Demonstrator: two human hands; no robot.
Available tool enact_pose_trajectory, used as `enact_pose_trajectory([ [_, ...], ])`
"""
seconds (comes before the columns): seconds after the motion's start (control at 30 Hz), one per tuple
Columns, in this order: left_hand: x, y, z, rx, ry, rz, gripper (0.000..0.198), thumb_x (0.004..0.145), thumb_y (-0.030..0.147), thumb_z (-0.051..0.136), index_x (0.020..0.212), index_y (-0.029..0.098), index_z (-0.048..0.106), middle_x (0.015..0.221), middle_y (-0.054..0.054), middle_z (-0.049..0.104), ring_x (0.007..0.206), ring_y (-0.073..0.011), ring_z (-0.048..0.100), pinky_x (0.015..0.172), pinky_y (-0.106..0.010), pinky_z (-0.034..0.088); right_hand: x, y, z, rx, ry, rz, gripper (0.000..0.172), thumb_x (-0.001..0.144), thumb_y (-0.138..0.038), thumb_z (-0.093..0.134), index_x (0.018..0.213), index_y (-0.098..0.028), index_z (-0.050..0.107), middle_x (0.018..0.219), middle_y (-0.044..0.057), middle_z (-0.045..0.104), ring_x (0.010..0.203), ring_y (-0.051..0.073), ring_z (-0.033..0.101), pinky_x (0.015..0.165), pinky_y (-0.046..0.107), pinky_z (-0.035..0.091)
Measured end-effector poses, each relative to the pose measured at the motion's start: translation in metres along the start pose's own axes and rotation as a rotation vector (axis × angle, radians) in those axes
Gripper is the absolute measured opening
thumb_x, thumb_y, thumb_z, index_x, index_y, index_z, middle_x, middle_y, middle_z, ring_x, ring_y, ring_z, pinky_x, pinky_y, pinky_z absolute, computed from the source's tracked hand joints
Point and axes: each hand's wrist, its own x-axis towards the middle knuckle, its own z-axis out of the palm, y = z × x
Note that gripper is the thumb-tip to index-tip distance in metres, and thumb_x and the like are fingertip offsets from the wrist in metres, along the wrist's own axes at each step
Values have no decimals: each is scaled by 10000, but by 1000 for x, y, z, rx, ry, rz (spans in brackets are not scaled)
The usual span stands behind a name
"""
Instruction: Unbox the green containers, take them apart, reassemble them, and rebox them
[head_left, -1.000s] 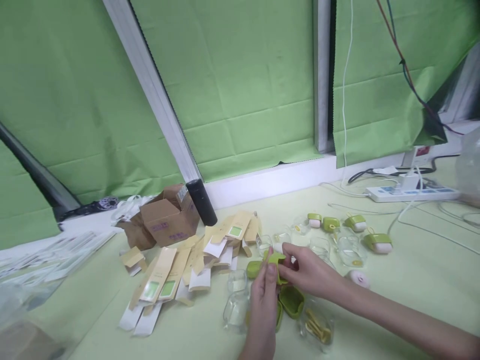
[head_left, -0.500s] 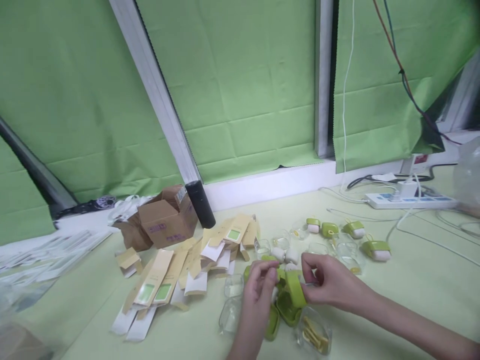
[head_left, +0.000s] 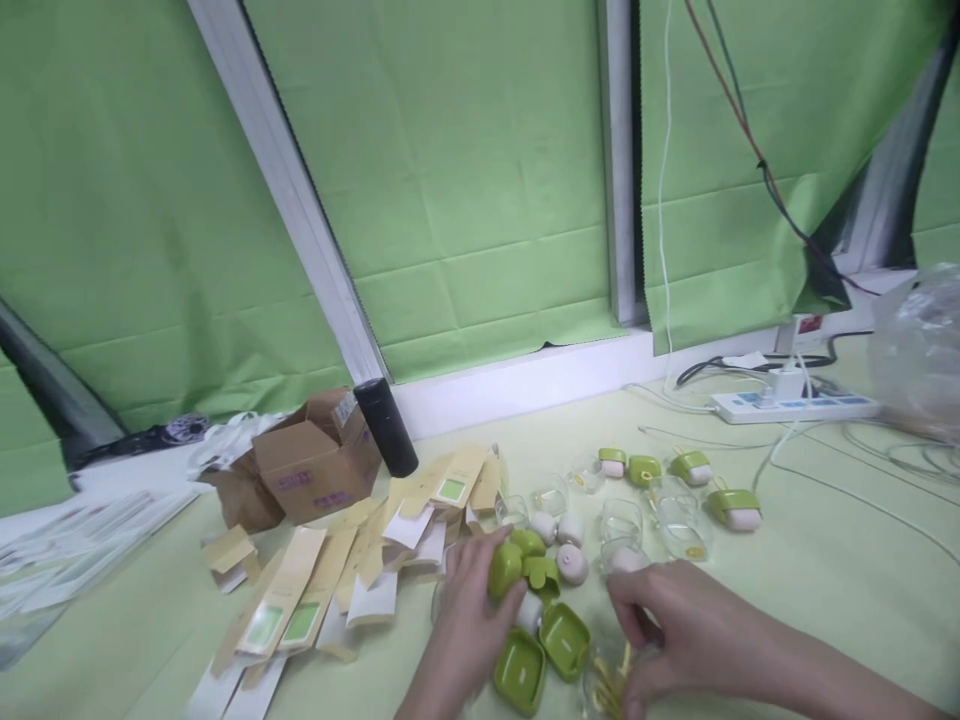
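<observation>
The left hand (head_left: 474, 592) is clamped on a rounded green plastic piece (head_left: 504, 572), left of a clear plastic box (head_left: 590, 692) with yellow strips (head_left: 611, 688). At this box, the right hand (head_left: 679, 620) bends; its grip I cannot tell.

Green trays (head_left: 564, 640) as obstacles between hands (head_left: 681, 628)

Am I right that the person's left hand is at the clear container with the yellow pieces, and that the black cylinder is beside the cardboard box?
Not quite: the right hand is at the clear container with the yellow pieces, as the head view shows. The black cylinder is indeed beside the cardboard box.
</observation>
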Motion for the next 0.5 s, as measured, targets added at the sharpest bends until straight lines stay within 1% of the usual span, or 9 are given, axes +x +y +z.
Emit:
enact_pose_trajectory([
  [0.03, 3, 0, 1, 40, 1, 0, 482, 772, 356, 554, 1237, 267, 468, 1254, -92, 473, 1244, -301, 318, 1032, -499, 256, -1, 0, 2, -7, 11, 2, 359, 506, -457, 782, 610, -202, 552, 584, -55, 567, 523, 105, 468, 451, 196, 222],
  [0.1, 13, 8, 4, 105, 31, 27, 495, 780, 387, 536, 1249, 254, 451, 1299, -98, 434, 1265, -305, 277, 1037, -511, 238, -1, 0, 4, 5, 27, -23, 305, 545, -452, 767, 655, -217, 605, 593, -58, 587, 532, 105, 495, 454, 190, 230],
  [0.13, 21, 18, 6, 139, 37, 59, 488, 794, 402, 514, 1252, 247, 446, 1314, -100, 419, 1269, -302, 267, 1042, -510, 227, -1, -1, 6, 14, 24, -47, 247, 585, -423, 751, 690, -232, 634, 595, -61, 597, 537, 103, 511, 459, 187, 237],
  [0.2, 45, 43, 13, 215, -32, 144, 475, 823, 411, 467, 1262, 233, 434, 1316, -101, 422, 1266, -291, 272, 1049, -494, 215, 1, -2, 8, -2, 5, -95, 137, 629, -325, 733, 739, -268, 674, 612, -65, 628, 558, 103, 547, 465, 185, 238],
  [0.27, 79, 72, 25, 286, -204, 214, 480, 850, 398, 433, 1296, 224, 395, 1314, -102, 432, 1264, -274, 285, 1052, -470, 220, 5, -1, 13, -80, -19, -115, 127, 624, -240, 723, 738, -287, 691, 654, -61, 663, 588, 116, 578, 453, 196, 216],
  [0.37, 141, 103, 56, 345, -357, 221, 446, 806, 357, 556, 1222, 214, 482, 1270, -98, 487, 1238, -273, 347, 1041, -465, 256, 12, 8, 25, -174, -18, -125, 40, 659, -256, 691, 695, -273, 687, 690, -42, 678, 604, 139, 594, 424, 220, 176],
  [0.4, 161, 108, 67, 369, -393, 201, 431, 794, 336, 591, 1192, 195, 504, 1261, -99, 495, 1219, -278, 379, 1024, -491, 280, 13, 13, 28, -164, 0, -130, 14, 687, -271, 669, 679, -264, 678, 667, -40, 669, 590, 139, 590, 420, 221, 181],
  [0.43, 179, 111, 79, 388, -427, 176, 394, 818, 332, 572, 1176, 179, 508, 1257, -92, 494, 1177, -269, 434, 983, -512, 334, 15, 18, 31, -141, 28, -133, 59, 714, -277, 646, 662, -257, 667, 634, -40, 654, 571, 135, 584, 421, 218, 197],
  [0.5, 208, 111, 100, 408, -489, 114, 352, 845, 329, 544, 1156, 167, 514, 1212, -87, 522, 1069, -237, 524, 894, -474, 436, 15, 28, 33, -94, 104, -117, 133, 765, -273, 595, 644, -251, 646, 567, -43, 617, 531, 128, 570, 433, 210, 246],
])
